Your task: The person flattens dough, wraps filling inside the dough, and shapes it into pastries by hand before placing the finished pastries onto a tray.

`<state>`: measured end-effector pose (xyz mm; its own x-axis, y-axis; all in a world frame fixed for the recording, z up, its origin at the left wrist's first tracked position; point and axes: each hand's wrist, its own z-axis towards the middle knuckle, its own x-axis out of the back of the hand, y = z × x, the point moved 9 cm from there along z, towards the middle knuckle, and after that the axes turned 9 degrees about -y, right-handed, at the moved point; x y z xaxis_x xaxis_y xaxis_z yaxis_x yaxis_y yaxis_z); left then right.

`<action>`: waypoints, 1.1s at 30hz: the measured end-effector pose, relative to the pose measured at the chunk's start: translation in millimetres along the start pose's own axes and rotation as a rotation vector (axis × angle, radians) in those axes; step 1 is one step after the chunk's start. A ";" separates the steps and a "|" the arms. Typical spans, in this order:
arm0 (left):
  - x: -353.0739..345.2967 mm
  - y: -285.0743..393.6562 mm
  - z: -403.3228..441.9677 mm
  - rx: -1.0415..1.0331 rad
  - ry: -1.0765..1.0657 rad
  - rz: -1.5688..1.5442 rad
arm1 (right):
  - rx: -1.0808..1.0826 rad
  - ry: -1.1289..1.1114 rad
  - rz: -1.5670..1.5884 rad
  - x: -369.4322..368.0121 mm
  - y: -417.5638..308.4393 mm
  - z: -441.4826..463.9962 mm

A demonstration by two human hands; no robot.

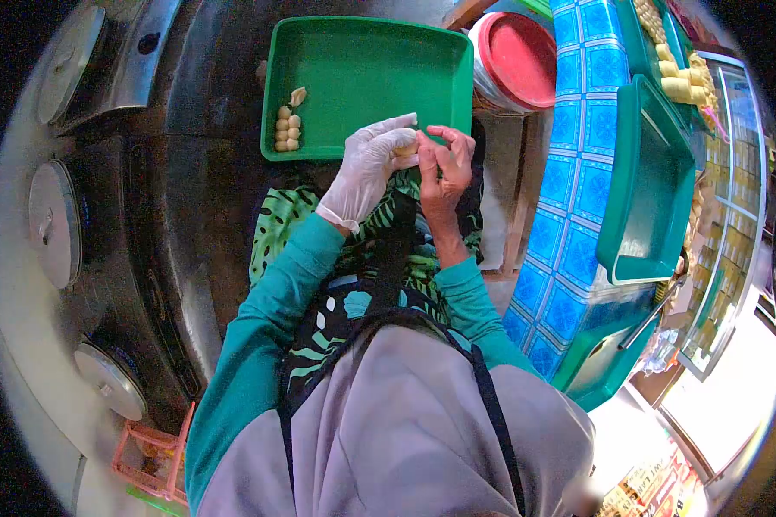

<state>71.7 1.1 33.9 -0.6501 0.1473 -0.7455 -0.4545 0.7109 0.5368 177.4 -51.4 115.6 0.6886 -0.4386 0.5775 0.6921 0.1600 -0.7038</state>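
Far left: round metal lids (56, 224) in a line along the dark stove surface (129, 233), flat metal panel (134, 52) at its upper end. Pink basket (151, 461) at lower left, contents too small to make out.

Next, green tray (371, 73), just beyond the person's lap. Pale round pieces (288, 135) packed in two short columns in its near left corner; one irregular pale scrap (297, 96) just beyond them, rest of the visible tray floor bare.

Left hand (372, 164), white glove, teal sleeve: over the tray's near edge, fingers narrow, holding a small pale yellowish piece (407, 149). That piece sits between the two hands, partly covered by fingers. Right hand (447, 168), bare: fingers bent, thumb and fingertips close together right at the piece; can't tell if it grips it or only touches. Leaf-patterned cloth (280, 228) on the lap under the hands.

Right of the tray: bucket with red lid (519, 60), near the tray's far right corner. Then blue tile-patterned bench (569, 181). On it, a deep green container (651, 198), tilted-looking in this wide view, with yellowish rolls (685, 86) toward the far end. Far right: glass-fronted case (733, 207), stacked yellowish items inside, blurred.
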 end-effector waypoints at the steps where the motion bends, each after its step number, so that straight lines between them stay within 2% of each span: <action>1: -1.2 1.6 0.1 -0.001 -0.001 0.000 | 0.001 0.000 -0.001 0.5 -1.2 -0.1; 4: -6.7 4.1 0.6 -0.026 -0.059 -0.038 | -0.067 -0.014 0.050 -1.7 0.2 -3.3; 6: -8.9 4.6 1.8 -0.035 -0.106 0.017 | -0.319 0.054 0.546 -9.7 23.6 -11.8; 7: -9.4 2.8 1.3 -0.033 -0.108 0.016 | -0.320 0.055 0.544 -11.7 20.8 -13.8; 10: -6.2 0.5 2.6 -0.055 -0.066 0.002 | -0.258 -0.033 0.239 -15.5 10.8 -13.1; 11: -2.9 -1.7 2.8 -0.046 -0.049 0.009 | -0.258 -0.036 0.240 -13.9 13.1 -13.6; 13: 2.1 -1.9 5.2 -0.036 -0.029 0.020 | -0.075 -0.085 -0.121 -11.8 -9.4 -5.4; 14: -0.7 -2.4 9.6 -0.039 -0.069 -0.135 | -0.075 -0.085 -0.119 -11.5 -11.9 -4.0; 15: -3.3 -3.5 12.5 -0.042 -0.109 -0.291 | -0.011 -0.127 -0.056 -14.3 -21.3 -1.8; 16: -13.2 2.1 9.4 -0.097 -0.261 -0.531 | 0.053 -0.169 0.008 -16.8 -30.0 -1.7; 17: -14.1 -0.7 12.0 -0.099 -0.262 -0.531 | 0.055 -0.169 0.008 -20.1 -34.9 -3.3; 19: 3.6 -13.5 16.4 -0.079 0.068 -0.479 | -0.142 -0.201 0.494 -39.6 -29.8 -7.0; 20: -7.0 -14.0 13.0 -0.071 -0.031 -0.388 | -0.134 -0.181 0.527 -41.6 -31.0 -0.8; 21: -10.6 -17.4 15.3 -0.071 -0.034 -0.385 | -0.126 -0.160 0.560 -43.0 -33.9 6.8; 23: -23.9 0.6 14.0 -0.324 -0.113 -0.075 | -0.316 0.057 0.926 -40.6 -13.8 18.1; 24: -33.9 1.8 9.5 -0.237 -0.193 -0.095 | -0.306 0.067 0.866 -33.5 -12.3 29.2; 26: -36.3 4.0 3.2 -0.225 -0.221 -0.139 | -0.302 0.089 0.799 -23.5 -22.8 47.1; 28: -40.5 6.9 -5.6 -0.214 -0.240 -0.183 | -0.183 0.022 0.584 -15.0 -13.6 53.3; 29: -42.0 10.1 -10.4 -0.213 -0.237 -0.217 | -0.176 0.023 0.587 -12.1 -9.4 46.9; 32: -36.3 15.4 -11.9 -0.228 -0.239 -0.276 | -0.077 0.045 0.244 10.3 -24.6 21.7; 33: -35.9 16.5 -11.8 -0.234 -0.248 -0.301 | -0.078 0.044 0.245 10.7 -24.5 16.2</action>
<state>80.4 -0.6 74.2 -0.3157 0.1386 -0.9387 -0.7444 0.5772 0.3356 171.3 -45.7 145.8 0.8223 -0.4337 0.3683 0.4857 0.1978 -0.8514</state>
